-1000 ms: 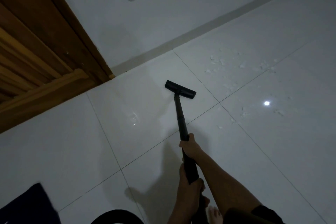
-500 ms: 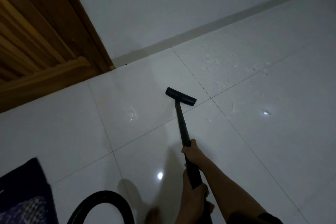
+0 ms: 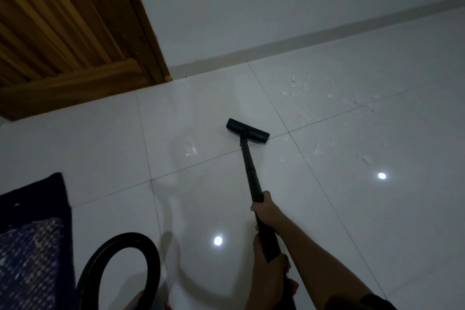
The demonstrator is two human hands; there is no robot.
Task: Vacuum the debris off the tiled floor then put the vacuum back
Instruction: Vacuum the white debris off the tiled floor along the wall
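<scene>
L grip [image 3: 266, 269] & R grip [image 3: 265, 211] closed on black vacuum wand [image 3: 249, 169]; I reckon looped black hose [image 3: 127, 238] could snag dark woven rug [image 3: 32, 234], leaving white scraps [image 3: 299, 91] unreached.

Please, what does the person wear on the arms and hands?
The left hand and the right hand are bare: no gloves, and no ring or watch shows. Both forearms are bare too. Only a dark sleeve edge shows on the right upper arm.

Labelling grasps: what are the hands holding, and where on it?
Both grip the vacuum wand: right hand around mid-tube, left hand behind it, nearer the person.
</scene>
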